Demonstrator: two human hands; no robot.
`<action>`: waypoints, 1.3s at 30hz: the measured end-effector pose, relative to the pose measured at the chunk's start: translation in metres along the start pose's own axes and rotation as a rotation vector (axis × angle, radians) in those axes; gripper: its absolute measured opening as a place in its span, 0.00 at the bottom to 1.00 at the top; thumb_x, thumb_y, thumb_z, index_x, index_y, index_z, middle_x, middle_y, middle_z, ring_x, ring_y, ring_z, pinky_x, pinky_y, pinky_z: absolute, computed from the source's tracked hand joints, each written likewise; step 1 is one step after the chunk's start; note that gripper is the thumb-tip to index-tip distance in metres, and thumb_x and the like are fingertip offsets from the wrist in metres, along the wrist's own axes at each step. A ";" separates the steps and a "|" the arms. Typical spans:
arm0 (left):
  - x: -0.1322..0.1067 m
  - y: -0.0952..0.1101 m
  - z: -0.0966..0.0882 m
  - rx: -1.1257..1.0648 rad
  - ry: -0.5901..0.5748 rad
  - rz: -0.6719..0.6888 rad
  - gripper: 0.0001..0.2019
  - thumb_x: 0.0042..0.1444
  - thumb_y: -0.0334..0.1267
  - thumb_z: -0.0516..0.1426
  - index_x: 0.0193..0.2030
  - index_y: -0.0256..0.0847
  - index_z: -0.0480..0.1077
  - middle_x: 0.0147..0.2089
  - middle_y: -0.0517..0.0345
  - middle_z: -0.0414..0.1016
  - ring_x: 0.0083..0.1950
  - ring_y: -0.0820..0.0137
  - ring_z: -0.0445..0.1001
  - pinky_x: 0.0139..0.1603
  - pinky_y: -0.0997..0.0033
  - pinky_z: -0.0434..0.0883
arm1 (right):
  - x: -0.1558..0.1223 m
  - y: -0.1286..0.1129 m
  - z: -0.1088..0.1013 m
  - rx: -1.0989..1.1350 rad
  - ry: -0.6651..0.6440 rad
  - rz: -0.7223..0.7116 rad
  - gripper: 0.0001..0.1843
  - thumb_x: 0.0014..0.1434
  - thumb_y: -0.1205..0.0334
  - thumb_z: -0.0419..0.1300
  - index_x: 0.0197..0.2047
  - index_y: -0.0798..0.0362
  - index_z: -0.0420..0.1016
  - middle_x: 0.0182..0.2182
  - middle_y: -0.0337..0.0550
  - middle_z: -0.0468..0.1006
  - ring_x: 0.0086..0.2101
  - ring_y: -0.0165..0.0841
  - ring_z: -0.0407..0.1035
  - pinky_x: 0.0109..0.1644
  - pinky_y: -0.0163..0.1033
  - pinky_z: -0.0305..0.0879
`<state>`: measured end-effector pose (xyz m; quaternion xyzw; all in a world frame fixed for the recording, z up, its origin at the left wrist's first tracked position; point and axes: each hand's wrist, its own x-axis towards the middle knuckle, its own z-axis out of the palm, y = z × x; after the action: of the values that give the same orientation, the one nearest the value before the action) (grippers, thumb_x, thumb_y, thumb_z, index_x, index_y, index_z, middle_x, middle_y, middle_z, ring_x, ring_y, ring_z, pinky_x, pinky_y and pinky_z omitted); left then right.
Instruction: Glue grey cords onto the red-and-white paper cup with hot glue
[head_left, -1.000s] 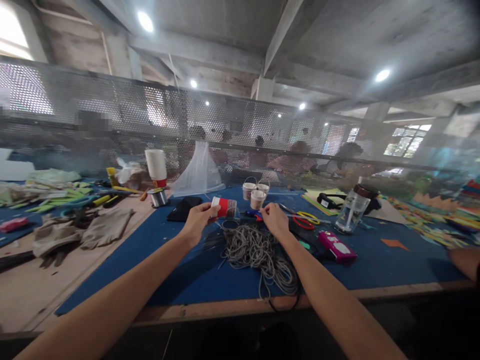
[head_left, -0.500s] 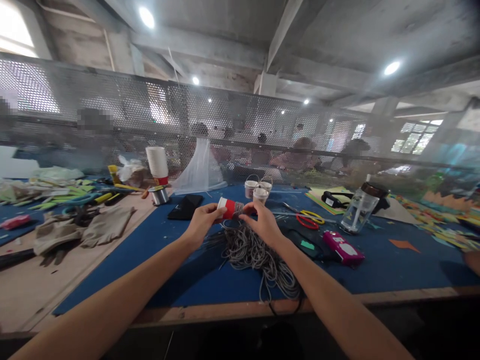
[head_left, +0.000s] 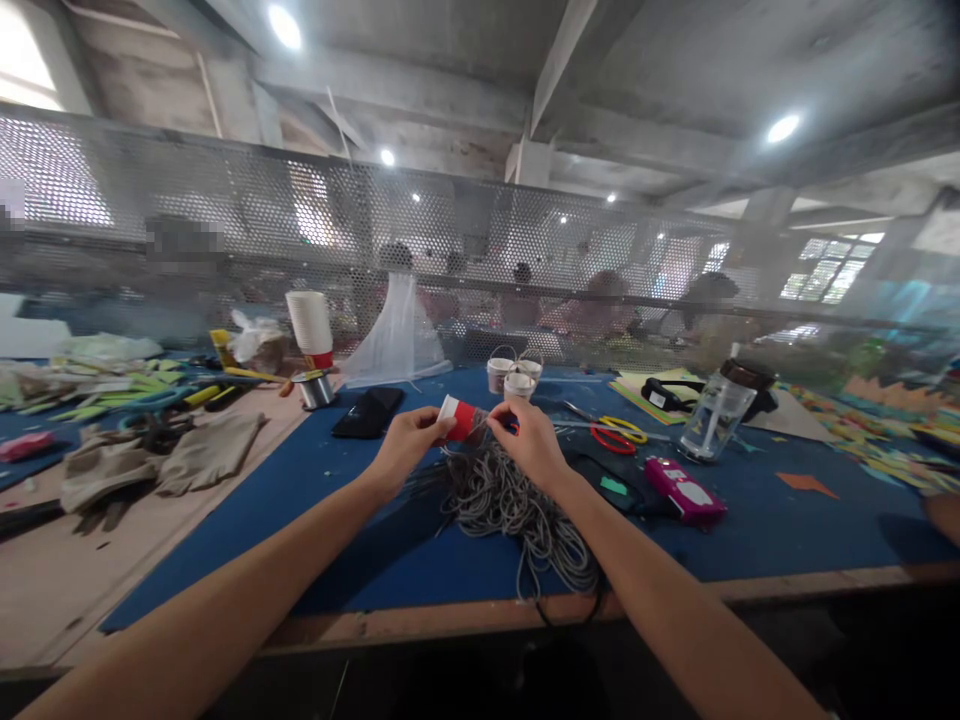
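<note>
My left hand (head_left: 407,448) grips a small red-and-white paper cup (head_left: 463,421), which lies tilted on its side in the air with the white end toward that hand. Grey cord (head_left: 480,427) is wound around the cup's right end. At that end the fingers of my right hand (head_left: 531,445) are pinched together on the cord; the exact strand is too small to make out. Below both hands a tangled heap of grey cord (head_left: 499,495) lies on the blue table mat (head_left: 360,575). Just behind stand several small cups with looped handles (head_left: 519,385).
Left of the hands are a black phone (head_left: 367,412), a wire spool (head_left: 315,390), stacked paper cups (head_left: 309,322) and gloves (head_left: 210,455). On the right lie scissors (head_left: 613,440), a magenta box (head_left: 684,492) and a clear bottle (head_left: 716,415). A perforated metal screen (head_left: 465,240) runs behind.
My right fingers have drawn into a tighter pinch at the cup's corded end. The cup has tipped slightly, its right end lower. My left hand keeps its hold.
</note>
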<state>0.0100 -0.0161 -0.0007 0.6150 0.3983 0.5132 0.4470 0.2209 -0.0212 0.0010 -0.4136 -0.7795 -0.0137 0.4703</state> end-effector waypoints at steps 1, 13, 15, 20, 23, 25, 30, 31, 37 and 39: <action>0.000 0.000 0.000 0.016 -0.009 0.008 0.18 0.49 0.49 0.64 0.39 0.35 0.79 0.35 0.53 0.79 0.36 0.65 0.73 0.42 0.67 0.67 | 0.000 0.000 -0.001 -0.015 0.001 -0.009 0.02 0.62 0.64 0.59 0.38 0.50 0.73 0.35 0.39 0.78 0.37 0.34 0.71 0.45 0.39 0.62; -0.004 0.008 0.003 0.162 -0.025 0.049 0.15 0.51 0.46 0.60 0.36 0.35 0.78 0.29 0.58 0.74 0.30 0.70 0.66 0.34 0.70 0.61 | 0.000 -0.008 -0.011 -0.205 -0.017 -0.144 0.05 0.66 0.63 0.56 0.42 0.50 0.74 0.38 0.42 0.77 0.44 0.36 0.69 0.51 0.42 0.57; -0.004 0.010 0.003 0.164 -0.029 0.046 0.15 0.50 0.46 0.60 0.34 0.35 0.77 0.28 0.59 0.72 0.30 0.71 0.64 0.33 0.71 0.60 | 0.000 -0.009 -0.011 -0.211 -0.015 -0.149 0.06 0.67 0.62 0.56 0.42 0.50 0.74 0.39 0.42 0.77 0.44 0.36 0.69 0.51 0.42 0.57; -0.004 0.010 0.004 0.163 -0.061 0.053 0.14 0.51 0.46 0.60 0.35 0.35 0.77 0.28 0.60 0.71 0.30 0.71 0.63 0.33 0.71 0.59 | 0.001 -0.009 -0.011 -0.223 -0.015 -0.144 0.07 0.68 0.62 0.54 0.42 0.50 0.73 0.40 0.43 0.77 0.44 0.36 0.69 0.52 0.43 0.56; -0.004 0.010 0.003 0.165 -0.070 0.055 0.14 0.51 0.46 0.60 0.36 0.35 0.77 0.29 0.60 0.72 0.30 0.71 0.63 0.33 0.71 0.60 | 0.001 -0.009 -0.011 -0.231 -0.010 -0.143 0.07 0.68 0.62 0.54 0.42 0.50 0.73 0.39 0.43 0.77 0.44 0.36 0.69 0.52 0.43 0.56; -0.004 0.011 0.003 0.159 -0.076 0.045 0.14 0.51 0.46 0.60 0.35 0.35 0.77 0.29 0.59 0.73 0.30 0.71 0.64 0.34 0.71 0.60 | 0.000 -0.009 -0.011 -0.232 -0.001 -0.144 0.07 0.68 0.61 0.54 0.41 0.50 0.73 0.39 0.42 0.77 0.44 0.36 0.69 0.53 0.43 0.55; -0.006 0.016 0.004 0.152 -0.086 0.051 0.14 0.50 0.46 0.60 0.35 0.35 0.77 0.29 0.59 0.73 0.31 0.70 0.65 0.34 0.71 0.60 | 0.000 -0.008 -0.010 -0.228 0.007 -0.138 0.07 0.68 0.61 0.55 0.42 0.50 0.73 0.39 0.42 0.78 0.44 0.36 0.69 0.53 0.43 0.55; -0.006 0.017 0.004 0.155 -0.084 0.053 0.14 0.50 0.46 0.60 0.34 0.36 0.77 0.29 0.59 0.73 0.31 0.70 0.65 0.34 0.71 0.61 | 0.000 -0.007 -0.009 -0.228 0.006 -0.135 0.07 0.68 0.61 0.55 0.42 0.50 0.74 0.39 0.42 0.78 0.44 0.36 0.69 0.53 0.43 0.55; -0.007 0.018 0.005 0.162 -0.081 0.059 0.13 0.50 0.45 0.60 0.34 0.36 0.77 0.28 0.60 0.73 0.30 0.70 0.65 0.35 0.71 0.61 | 0.001 -0.009 -0.009 -0.240 0.012 -0.123 0.08 0.68 0.60 0.54 0.41 0.50 0.74 0.39 0.43 0.78 0.44 0.36 0.69 0.53 0.43 0.55; -0.007 0.018 0.005 0.165 -0.083 0.066 0.13 0.50 0.45 0.60 0.33 0.37 0.77 0.28 0.60 0.73 0.31 0.70 0.65 0.35 0.71 0.61 | 0.001 -0.010 -0.009 -0.242 0.011 -0.121 0.08 0.68 0.60 0.54 0.41 0.50 0.74 0.39 0.43 0.78 0.44 0.36 0.69 0.53 0.43 0.55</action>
<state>0.0142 -0.0284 0.0144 0.6833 0.3999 0.4673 0.3936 0.2210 -0.0307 0.0109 -0.4192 -0.7931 -0.1382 0.4197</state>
